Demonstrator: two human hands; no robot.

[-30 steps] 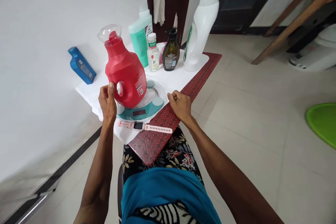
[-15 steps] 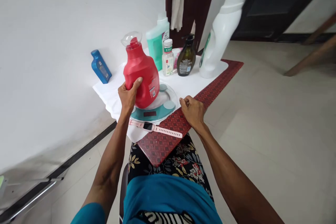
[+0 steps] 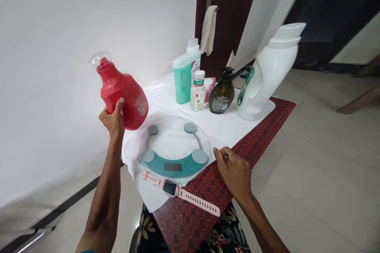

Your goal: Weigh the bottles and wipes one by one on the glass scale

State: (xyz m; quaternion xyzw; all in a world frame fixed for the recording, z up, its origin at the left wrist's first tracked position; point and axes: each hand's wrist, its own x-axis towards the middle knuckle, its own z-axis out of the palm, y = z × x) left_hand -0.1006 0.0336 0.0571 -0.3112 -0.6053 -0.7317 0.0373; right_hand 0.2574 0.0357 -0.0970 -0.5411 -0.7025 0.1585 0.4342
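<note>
My left hand (image 3: 114, 120) is wrapped round the handle of a red detergent bottle (image 3: 123, 97) with a clear cap, holding it tilted left of a round glass scale (image 3: 175, 162). The scale has a teal front band and a dark display; nothing stands on it. My right hand (image 3: 233, 168) is closed, fingers curled, at the red patterned table edge just right of the scale; whether anything is inside it is hidden. In front of the scale lies a pink-strapped smartwatch (image 3: 170, 187).
Behind the scale stand a green liquid bottle (image 3: 182, 83), a small clear jar with a white cap (image 3: 198, 93), a dark pump bottle (image 3: 222, 95) and a tall white bottle (image 3: 264, 79). A white cloth (image 3: 162, 95) covers part of the red table (image 3: 190, 213). A wall borders the left.
My left hand has gripped the red bottle's handle and moved it off the scale, up and to the left. The blue bottle is now out of sight. My right hand stays by the table edge.
</note>
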